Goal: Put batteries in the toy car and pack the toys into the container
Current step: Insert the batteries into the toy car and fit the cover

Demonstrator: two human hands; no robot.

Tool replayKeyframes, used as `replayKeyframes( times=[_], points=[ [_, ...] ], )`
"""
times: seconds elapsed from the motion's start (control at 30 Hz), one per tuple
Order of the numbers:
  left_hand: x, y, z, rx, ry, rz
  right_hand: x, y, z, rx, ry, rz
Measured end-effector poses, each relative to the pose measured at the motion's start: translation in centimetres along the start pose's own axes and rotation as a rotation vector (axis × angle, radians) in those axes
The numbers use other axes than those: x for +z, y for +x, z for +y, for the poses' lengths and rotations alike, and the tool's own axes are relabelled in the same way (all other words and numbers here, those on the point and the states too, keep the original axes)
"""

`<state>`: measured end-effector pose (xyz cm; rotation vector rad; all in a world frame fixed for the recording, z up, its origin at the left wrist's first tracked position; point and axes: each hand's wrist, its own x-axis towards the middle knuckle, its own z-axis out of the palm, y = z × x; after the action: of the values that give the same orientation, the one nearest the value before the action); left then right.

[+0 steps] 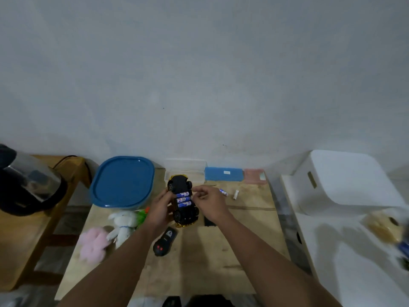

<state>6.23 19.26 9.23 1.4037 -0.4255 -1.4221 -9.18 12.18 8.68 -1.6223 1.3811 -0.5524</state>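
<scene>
Nearest, on the pale wooden tabletop (243,251): a black remote controller with red buttons (164,241), lying loose beside the left forearm, probably parked there until packing. To its left, a fluffy pink plush toy (93,244) and a small white plush rabbit with a blue ribbon (122,224), with a bit of green and orange plush (142,214) behind; all bunched near the container, handy for loading later. A flat black rectangle (209,221) on the wood just right of the car, likely the removed battery cover, set within reach.

Further in, held above the table: a black and yellow plastic toy car (182,203), turned belly-up so that the open bay faces the camera. Three blue and white cylindrical batteries (183,199) seated side by side in it. Left hand (159,209) wrapped around the car's left flank, gripping it steady. Right hand (208,201) just beside the bay, fingers curled loosely inward; holding anything or not, cannot tell. Bay seemingly full, so cover next, by this reckoning.

Beyond the right hand, two spare batteries (230,193) lying apart on the wood, presumably for the controller.

Farther left, a round-cornered clear plastic container with a blue lid (122,181), lid on, nothing packed yet. Along the back edge, a clear plastic box (186,168), a blue sponge-like block (223,173) and a pink block (254,176) against the wall.
</scene>
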Motion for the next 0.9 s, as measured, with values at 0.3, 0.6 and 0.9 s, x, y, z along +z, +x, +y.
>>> replayKeyframes(
  times=[0.3, 0.6, 0.9],
  points=[
    [-0.9, -0.7, 2.6, 0.098, 0.074, -0.123, 1.4, -2.3, -3.6, 0.031, 0.052, 0.144],
    [1.0, -1.0, 3.9, 0.137, -0.030, -0.265, -0.4, -2.7, -6.3, 0.210, 0.334, 0.263],
    [0.1, -0.3, 3.8, 0.158, 0.050, -0.361, 0.3, -3.1, -6.6, 0.322, 0.494, 0.300]
  ],
)
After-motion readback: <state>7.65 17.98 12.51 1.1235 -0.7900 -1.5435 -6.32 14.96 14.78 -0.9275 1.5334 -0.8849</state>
